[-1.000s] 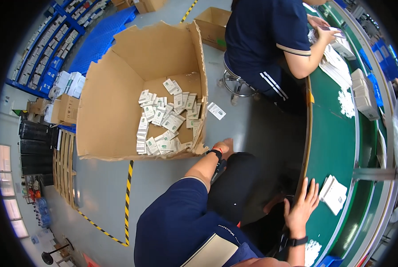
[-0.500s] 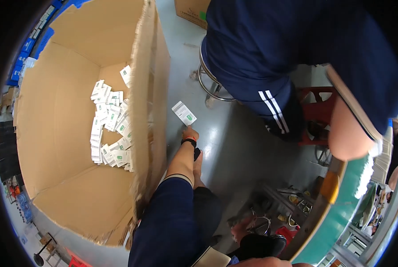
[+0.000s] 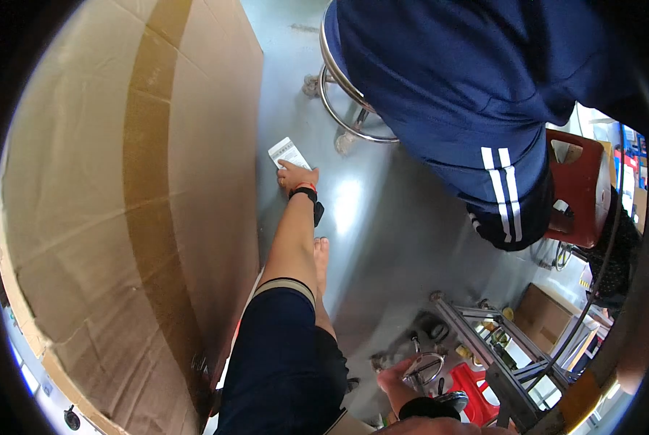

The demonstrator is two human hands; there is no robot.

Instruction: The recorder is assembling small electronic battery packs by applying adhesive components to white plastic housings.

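Observation:
On the grey floor beside the big cardboard box lies a small, flat white packet (image 3: 290, 153) with grey print at its far end. My left hand (image 3: 300, 176) is closed on its near end and covers that part. I cannot tell whether the packet is lifted. A black band and a thin red one circle my left wrist. Only a strip of bare skin, seemingly my right hand or forearm (image 3: 440, 429), shows at the lower edge, and its fingers are hidden.
A tall cardboard box (image 3: 212, 152) with a tape strip walls off the left side. At the upper right a person in dark striped clothes (image 3: 448, 138) sits on a wheeled metal stool (image 3: 339, 123). A red stool (image 3: 473, 391) and a metal frame (image 3: 477, 341) stand lower right.
My left hand has gone from the packet's near edge to over it, with fingers closed on it. The view has dropped closer to the floor, so the white packets inside the box no longer show.

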